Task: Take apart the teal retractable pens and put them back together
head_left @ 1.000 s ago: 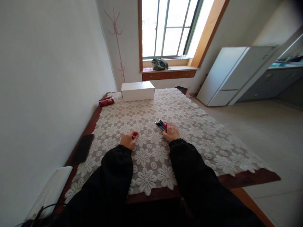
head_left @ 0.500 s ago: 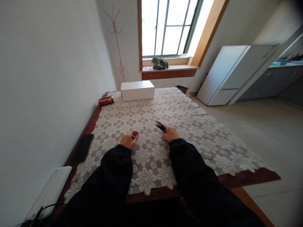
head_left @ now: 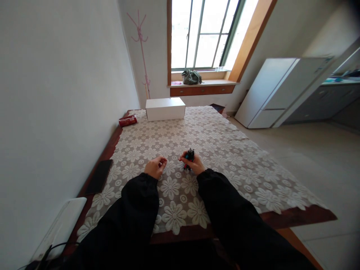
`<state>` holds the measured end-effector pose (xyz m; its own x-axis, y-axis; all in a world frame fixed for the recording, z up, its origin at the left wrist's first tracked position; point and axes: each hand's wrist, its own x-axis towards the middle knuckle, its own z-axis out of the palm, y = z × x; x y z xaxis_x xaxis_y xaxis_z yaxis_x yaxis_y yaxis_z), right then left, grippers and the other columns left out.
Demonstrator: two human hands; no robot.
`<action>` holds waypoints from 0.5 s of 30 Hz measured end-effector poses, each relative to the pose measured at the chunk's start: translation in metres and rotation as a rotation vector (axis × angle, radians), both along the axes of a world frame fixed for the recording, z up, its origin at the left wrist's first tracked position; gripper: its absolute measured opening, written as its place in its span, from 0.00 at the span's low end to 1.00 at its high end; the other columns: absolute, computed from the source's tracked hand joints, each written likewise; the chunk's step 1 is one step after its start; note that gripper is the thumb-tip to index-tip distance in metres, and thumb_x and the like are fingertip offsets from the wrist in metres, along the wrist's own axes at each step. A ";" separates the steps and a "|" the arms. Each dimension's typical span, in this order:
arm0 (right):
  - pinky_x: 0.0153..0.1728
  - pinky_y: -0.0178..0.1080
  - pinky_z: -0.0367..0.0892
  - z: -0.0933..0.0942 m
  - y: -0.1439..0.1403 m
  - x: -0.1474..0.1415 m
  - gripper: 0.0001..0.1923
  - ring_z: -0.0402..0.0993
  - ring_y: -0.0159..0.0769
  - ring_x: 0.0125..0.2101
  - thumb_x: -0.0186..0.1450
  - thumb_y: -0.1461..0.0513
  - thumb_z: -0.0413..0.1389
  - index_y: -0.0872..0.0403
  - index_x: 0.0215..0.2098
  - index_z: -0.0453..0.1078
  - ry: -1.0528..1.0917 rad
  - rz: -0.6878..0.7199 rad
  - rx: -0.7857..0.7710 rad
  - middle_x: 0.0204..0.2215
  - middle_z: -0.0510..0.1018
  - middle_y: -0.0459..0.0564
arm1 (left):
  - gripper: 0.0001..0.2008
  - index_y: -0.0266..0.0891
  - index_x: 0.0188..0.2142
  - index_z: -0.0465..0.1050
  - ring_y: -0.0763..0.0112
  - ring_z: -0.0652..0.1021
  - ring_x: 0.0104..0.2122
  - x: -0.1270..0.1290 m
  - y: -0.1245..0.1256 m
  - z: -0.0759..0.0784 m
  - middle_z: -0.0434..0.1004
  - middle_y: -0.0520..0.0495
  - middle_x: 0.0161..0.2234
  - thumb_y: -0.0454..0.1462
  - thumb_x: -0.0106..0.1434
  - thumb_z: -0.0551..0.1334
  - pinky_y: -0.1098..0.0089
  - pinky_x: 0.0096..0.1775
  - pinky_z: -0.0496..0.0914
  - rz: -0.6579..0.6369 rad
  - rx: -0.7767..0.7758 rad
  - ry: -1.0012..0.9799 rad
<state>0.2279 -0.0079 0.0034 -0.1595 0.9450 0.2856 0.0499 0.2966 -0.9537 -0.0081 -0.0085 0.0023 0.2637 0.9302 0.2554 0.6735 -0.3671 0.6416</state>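
A bundle of several dark pens [head_left: 190, 156], with bits of red and teal on them, is gripped in my right hand [head_left: 197, 165]. The bundle stands roughly upright, just above or on the lace tablecloth [head_left: 194, 213]; I cannot tell if it touches. My left hand [head_left: 154, 167] rests on the cloth to the left of the pens. Its fingers are loosely curled in with the thumb against them, and nothing shows in them.
A white box [head_left: 165, 109] sits at the table's far end, beside a red packet [head_left: 128, 120]. Along the left edge lie a dark flat phone-like slab [head_left: 99, 176] and a white device [head_left: 60, 225] with a black cable. The wall borders the left side.
My right hand has turned, bringing the pens from pointing forward and left to roughly upright, slightly nearer me. My left hand has hardly moved.
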 end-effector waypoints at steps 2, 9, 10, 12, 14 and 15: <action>0.35 0.40 0.70 -0.001 0.000 0.000 0.19 0.74 0.38 0.32 0.58 0.47 0.62 0.53 0.35 0.68 -0.028 -0.003 -0.017 0.31 0.77 0.49 | 0.07 0.43 0.39 0.74 0.72 0.77 0.29 0.000 0.000 0.000 0.80 0.51 0.33 0.40 0.63 0.59 0.73 0.32 0.69 -0.004 0.008 -0.001; 0.32 0.38 0.67 -0.006 -0.001 -0.004 0.15 0.70 0.34 0.28 0.60 0.50 0.59 0.53 0.32 0.70 -0.255 -0.053 0.028 0.26 0.75 0.47 | 0.07 0.43 0.39 0.74 0.71 0.77 0.30 0.000 0.000 0.000 0.80 0.50 0.34 0.40 0.63 0.59 0.73 0.30 0.68 -0.018 -0.014 0.003; 0.32 0.38 0.67 -0.006 -0.001 -0.004 0.15 0.71 0.34 0.28 0.61 0.50 0.58 0.54 0.35 0.70 -0.245 -0.041 0.018 0.26 0.76 0.47 | 0.08 0.43 0.39 0.74 0.71 0.77 0.30 0.000 0.000 0.000 0.80 0.50 0.34 0.40 0.63 0.59 0.74 0.30 0.68 -0.019 -0.021 0.007; 0.31 0.37 0.67 -0.005 -0.004 -0.005 0.17 0.72 0.33 0.26 0.62 0.51 0.57 0.54 0.42 0.68 -0.201 0.010 -0.013 0.26 0.77 0.46 | 0.08 0.43 0.40 0.74 0.71 0.77 0.30 0.000 0.000 0.000 0.80 0.50 0.35 0.40 0.63 0.59 0.74 0.30 0.68 -0.018 -0.033 0.016; 0.28 0.36 0.66 -0.003 -0.007 -0.005 0.19 0.71 0.32 0.24 0.63 0.51 0.57 0.55 0.45 0.67 -0.181 0.052 -0.036 0.25 0.77 0.45 | 0.08 0.43 0.40 0.74 0.72 0.77 0.30 -0.001 0.000 0.000 0.80 0.50 0.35 0.40 0.63 0.59 0.74 0.31 0.68 -0.016 -0.036 0.022; 0.27 0.35 0.66 -0.002 -0.008 -0.006 0.18 0.71 0.32 0.24 0.63 0.52 0.57 0.55 0.45 0.67 -0.184 0.064 -0.041 0.25 0.77 0.45 | 0.08 0.44 0.40 0.74 0.72 0.77 0.30 -0.001 0.000 0.000 0.80 0.50 0.35 0.40 0.63 0.59 0.73 0.31 0.68 -0.017 -0.034 0.022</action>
<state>0.2219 -0.0162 0.0018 -0.2653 0.9415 0.2077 0.2067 0.2660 -0.9416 -0.0087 -0.0083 0.0025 0.2849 0.9334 0.2181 0.6811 -0.3573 0.6391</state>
